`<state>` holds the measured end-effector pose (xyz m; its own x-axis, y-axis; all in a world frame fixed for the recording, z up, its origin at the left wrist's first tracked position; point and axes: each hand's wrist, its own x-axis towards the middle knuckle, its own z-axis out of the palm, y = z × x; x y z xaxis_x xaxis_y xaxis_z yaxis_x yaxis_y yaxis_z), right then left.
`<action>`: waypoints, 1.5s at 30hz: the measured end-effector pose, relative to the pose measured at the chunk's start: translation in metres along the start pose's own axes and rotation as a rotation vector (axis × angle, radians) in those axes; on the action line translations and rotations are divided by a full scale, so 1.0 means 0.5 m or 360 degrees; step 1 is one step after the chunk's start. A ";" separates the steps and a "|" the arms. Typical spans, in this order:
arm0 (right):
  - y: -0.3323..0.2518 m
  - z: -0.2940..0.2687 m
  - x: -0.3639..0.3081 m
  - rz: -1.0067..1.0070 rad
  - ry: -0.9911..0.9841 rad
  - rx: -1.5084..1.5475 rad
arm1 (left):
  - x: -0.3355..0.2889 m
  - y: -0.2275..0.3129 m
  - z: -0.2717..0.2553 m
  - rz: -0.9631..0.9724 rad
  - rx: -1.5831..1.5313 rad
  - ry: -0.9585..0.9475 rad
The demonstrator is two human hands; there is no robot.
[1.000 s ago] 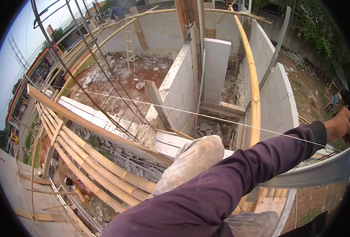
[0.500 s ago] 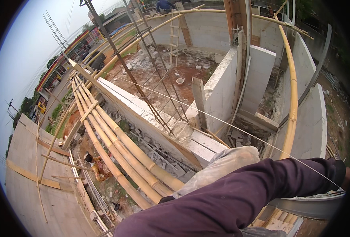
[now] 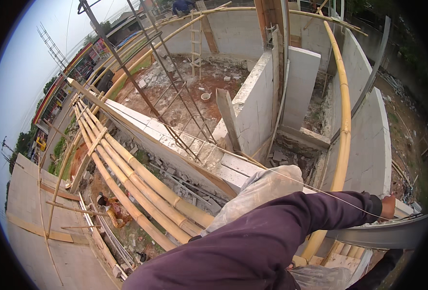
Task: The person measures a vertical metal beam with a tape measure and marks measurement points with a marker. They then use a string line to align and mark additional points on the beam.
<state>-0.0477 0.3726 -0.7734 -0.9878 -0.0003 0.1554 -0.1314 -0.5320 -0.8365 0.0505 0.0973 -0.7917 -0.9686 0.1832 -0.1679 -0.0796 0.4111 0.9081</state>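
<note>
Lower now, our thin white string (image 3: 315, 188) sits closer to the low row of flat white blocks (image 3: 242, 165). Our left hand (image 3: 388, 207), in a dark purple sleeve (image 3: 233, 237), is by the string, fingers curled; we can't tell if it grips. Our right hand doesn't show. Some blocks are laid, but the tall grey block walls (image 3: 255, 104) look unfinished.

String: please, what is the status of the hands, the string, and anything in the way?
Left hand near right end of string, grip unclear. Right hand not in view. String crosses knee and purple sleeve in picture; contact unclear.
</note>
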 end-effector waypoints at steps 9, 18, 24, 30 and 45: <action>0.104 -0.017 -0.122 0.0216 0.0048 0.0442 | -0.211 0.067 -0.030 0.0782 0.0954 -0.0471; 0.310 -0.164 -0.011 0.0462 0.0449 -0.0541 | -0.108 -0.167 -0.128 0.0089 0.0854 -0.0579; 0.391 -0.204 -0.007 0.0785 0.0626 -0.0937 | -0.094 -0.251 -0.085 0.0109 0.1014 -0.0624; 0.491 -0.258 -0.025 0.0957 0.0582 -0.1443 | -0.057 -0.328 0.031 0.0097 0.0898 -0.0217; 0.458 -0.328 -0.021 0.1038 0.0474 -0.1736 | 0.013 -0.442 0.204 -0.0178 -0.0069 0.0102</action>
<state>-0.0813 0.3897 -1.0526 -0.8566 0.2654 -0.4425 0.5159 0.4519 -0.7278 0.0858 0.0989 -1.0328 -0.9662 0.0802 -0.2451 -0.1965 0.3865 0.9011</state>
